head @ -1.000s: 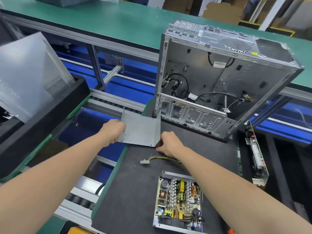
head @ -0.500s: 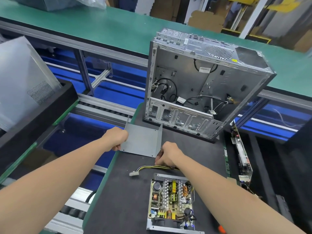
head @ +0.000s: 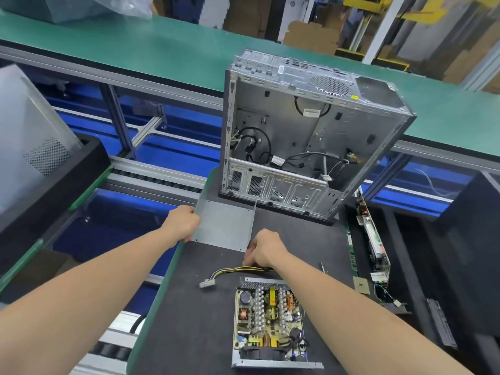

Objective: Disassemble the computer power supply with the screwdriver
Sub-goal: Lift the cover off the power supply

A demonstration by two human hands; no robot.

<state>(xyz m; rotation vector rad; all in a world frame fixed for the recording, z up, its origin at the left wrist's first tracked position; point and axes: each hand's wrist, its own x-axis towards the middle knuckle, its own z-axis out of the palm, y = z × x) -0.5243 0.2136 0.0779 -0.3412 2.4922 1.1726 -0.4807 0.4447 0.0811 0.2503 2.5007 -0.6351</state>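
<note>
head view: left hand grips the power supply cover by its left edge, right hand seemingly pinches its near-right corner.

Cable partly behind right hand

— What did the person wear on the arms?

— Only skin showed. The left forearm was bare along all of its visible length, and the right forearm was the same.

— And the hands?

— The left hand and the right hand were bare as well, from the wrists to the knuckles. Most of the fingers were out of sight, so the nails could not be made out.

— What shape were the arms?

— The forearms were smooth and slender. They looked broad close to the head camera and narrowed toward the wrists. The upper arms and the rest of the body lay outside the picture.
</note>
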